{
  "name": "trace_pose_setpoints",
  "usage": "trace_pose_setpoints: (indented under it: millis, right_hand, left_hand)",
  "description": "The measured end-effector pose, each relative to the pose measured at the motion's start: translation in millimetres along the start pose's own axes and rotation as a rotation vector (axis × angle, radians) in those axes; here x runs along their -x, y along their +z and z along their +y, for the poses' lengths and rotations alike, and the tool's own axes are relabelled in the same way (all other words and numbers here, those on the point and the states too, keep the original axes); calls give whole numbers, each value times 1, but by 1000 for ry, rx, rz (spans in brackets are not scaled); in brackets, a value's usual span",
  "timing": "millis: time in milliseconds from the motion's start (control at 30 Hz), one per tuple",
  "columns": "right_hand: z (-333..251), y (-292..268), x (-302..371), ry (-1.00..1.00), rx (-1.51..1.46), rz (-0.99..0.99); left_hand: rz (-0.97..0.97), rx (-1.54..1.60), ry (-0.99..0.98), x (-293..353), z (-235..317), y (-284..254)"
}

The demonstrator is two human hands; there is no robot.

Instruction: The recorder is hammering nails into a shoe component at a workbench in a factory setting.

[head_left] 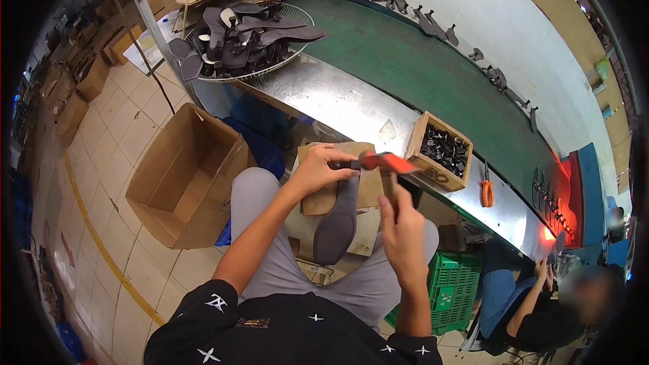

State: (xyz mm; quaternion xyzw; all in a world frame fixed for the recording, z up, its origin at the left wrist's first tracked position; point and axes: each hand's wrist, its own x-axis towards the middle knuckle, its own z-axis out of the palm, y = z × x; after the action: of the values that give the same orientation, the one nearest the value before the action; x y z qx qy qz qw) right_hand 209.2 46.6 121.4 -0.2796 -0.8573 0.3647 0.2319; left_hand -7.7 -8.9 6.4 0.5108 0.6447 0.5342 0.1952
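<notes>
A dark grey shoe sole (336,226) lies lengthwise over a tan board (314,204) on a pale stool between my knees. At its far end my left hand (316,172) is closed, thumb and fingers pinching a small dark piece against or beside the sole; exactly how the two meet is hidden. My right hand (403,230) grips the handle of a hammer (392,162). Its red head, slightly blurred, is just right of my left fingertips, over the board's far edge. Whether it touches anything, I cannot tell.
Beyond the board runs a metal ledge (345,94) with a wooden box (439,176) of small black parts and orange-handled pliers (487,189). Dark soles fill a wire basket (253,74). A green conveyor (419,61), cardboard box (182,182), green crate (453,290) and seated person (534,304) surround me.
</notes>
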Motion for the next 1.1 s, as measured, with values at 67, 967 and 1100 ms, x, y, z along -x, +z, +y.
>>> trace_pose_setpoints:
  millis: [67, 967, 1100]
  right_hand:
    - [-21, -16, 5, -106, 62, 157]
    - [22, 6, -31, -378, 118, 158]
    - [43, 36, -33, -258, 445, -154]
  left_hand:
    - [-53, -83, -12, 3, -2, -1]
    - [-122, 166, 92, 54, 51, -4]
    - [-169, 235, 48, 96, 114, -17]
